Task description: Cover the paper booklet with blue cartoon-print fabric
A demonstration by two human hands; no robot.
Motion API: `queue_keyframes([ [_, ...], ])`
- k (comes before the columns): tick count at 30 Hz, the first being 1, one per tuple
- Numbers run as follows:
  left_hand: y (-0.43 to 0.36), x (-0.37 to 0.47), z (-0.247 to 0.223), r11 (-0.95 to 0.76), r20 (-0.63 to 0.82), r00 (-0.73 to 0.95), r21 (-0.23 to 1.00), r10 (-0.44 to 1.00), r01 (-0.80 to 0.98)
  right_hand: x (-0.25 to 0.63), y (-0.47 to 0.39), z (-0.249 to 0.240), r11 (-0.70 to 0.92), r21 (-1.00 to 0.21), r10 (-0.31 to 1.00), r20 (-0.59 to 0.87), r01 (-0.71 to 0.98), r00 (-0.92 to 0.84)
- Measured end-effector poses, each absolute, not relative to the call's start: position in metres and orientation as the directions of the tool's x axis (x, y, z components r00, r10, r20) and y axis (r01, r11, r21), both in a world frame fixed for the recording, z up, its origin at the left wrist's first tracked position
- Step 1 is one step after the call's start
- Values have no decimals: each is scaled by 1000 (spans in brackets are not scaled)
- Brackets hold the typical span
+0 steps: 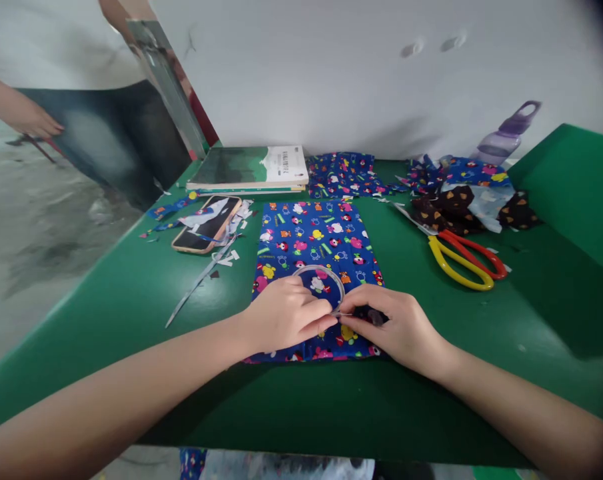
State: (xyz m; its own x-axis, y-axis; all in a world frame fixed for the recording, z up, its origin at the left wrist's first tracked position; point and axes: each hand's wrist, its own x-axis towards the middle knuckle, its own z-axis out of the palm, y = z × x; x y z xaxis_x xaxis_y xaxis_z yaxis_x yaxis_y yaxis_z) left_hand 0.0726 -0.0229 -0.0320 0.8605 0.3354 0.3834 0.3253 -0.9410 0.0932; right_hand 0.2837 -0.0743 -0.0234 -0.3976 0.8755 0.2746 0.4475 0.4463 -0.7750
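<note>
A piece of blue cloth [308, 237] with printed cartoon animals lies flat on the green table. Over its near half, my left hand [294, 310] is closed on a thin, clear ring that looks like a nearly used-up roll of tape [342, 287]. The ring stands tilted, and the print shows through its middle. My right hand [394, 323] meets the left at the ring's lower right, thumb and forefinger pinched on what seems to be the tape's edge or end. Something dark, which I cannot make out, shows within the curl of the right fingers.
Scissors [461, 260] with yellow and red handles lie at right, before a heap of cloth scraps [446, 207]. A phone [206, 223] under trimmings is at left. Books [251, 167], more blue cloth [344, 175] and a purple bottle [504, 137] line the back. Another person's hand [28, 113] shows far left.
</note>
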Motion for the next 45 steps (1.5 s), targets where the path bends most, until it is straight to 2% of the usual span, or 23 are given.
queue_keyframes([
  [5,-23,74,-34,-930,404,840,91,362,357,282,-76,-22,351,-798,920,196,490,-340],
  [18,-24,76,-34,-930,425,831,87,359,358,280,-78,-21,335,-810,929,197,482,-314],
  [25,-24,77,-34,-923,431,818,121,381,365,278,-77,-26,441,-763,891,311,472,-331],
  [31,-25,80,-36,-917,501,774,121,387,380,274,-75,-24,546,-613,837,434,571,-334],
  [34,-26,80,-36,-913,531,746,165,402,374,273,-76,-23,644,-504,758,519,576,-394],
  [39,-30,80,-28,-867,503,714,377,488,327,276,-79,-17,798,-217,538,675,562,-504],
  [43,-33,80,-19,-792,437,738,571,515,214,281,-85,-8,850,84,308,722,519,-620],
  [45,-30,77,-15,-732,391,728,645,563,220,285,-90,-8,848,165,254,709,504,-658],
])
